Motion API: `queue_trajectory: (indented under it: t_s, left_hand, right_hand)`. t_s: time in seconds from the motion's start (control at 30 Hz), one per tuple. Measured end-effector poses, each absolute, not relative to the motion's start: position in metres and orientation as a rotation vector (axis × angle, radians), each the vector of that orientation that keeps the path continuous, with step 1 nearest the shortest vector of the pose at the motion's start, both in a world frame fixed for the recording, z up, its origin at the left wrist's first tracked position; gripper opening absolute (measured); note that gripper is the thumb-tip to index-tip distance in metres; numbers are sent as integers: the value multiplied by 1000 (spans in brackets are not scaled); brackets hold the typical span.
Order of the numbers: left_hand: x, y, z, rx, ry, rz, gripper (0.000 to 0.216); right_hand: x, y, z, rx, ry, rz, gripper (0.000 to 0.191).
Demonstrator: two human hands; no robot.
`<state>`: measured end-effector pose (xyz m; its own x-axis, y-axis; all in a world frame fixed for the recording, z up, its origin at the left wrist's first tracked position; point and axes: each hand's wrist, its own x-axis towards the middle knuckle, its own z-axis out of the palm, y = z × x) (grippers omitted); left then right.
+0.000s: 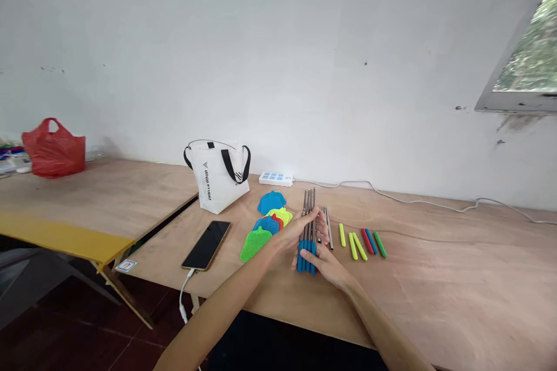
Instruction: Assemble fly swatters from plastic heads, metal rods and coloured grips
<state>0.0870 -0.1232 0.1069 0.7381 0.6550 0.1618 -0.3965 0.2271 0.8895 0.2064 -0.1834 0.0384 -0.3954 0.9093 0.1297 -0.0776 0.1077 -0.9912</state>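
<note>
Both of my hands hold a bundle of metal rods with blue handles (307, 255) flat on the plywood table (435, 278). My left hand (300, 227) wraps the rods from the left, fingers curled over them. My right hand (327, 264) presses against the blue handles from the right and below. More bare metal rods (328, 226) lie just right of the bundle. A fan of coloured mesh swatter heads (266, 225) in blue, yellow, red and green lies to the left. Several loose coloured handle sleeves (363, 242) lie to the right.
A black phone (206, 244) on a white charging cable lies left of the swatter heads. A white tote bag (219, 175) and a power strip (275, 178) stand near the wall. A red plastic bag (54, 148) sits on the neighbouring table at far left.
</note>
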Motion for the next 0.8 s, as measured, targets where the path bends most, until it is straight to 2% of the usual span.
queue_trajectory:
  t_s: [0.17,0.47,0.8]
  left_hand:
    - [93,-111,102,811,302,902,41]
    - [101,-110,90,669,435,680,44]
    - [134,-117,78,691,418,600,42]
  right_hand:
    - [185,-198,39,-839,-1085,1578,57]
    - [160,-233,42,-904,-713,1583,60]
    - [166,-256,46,-940,-604,1466,51]
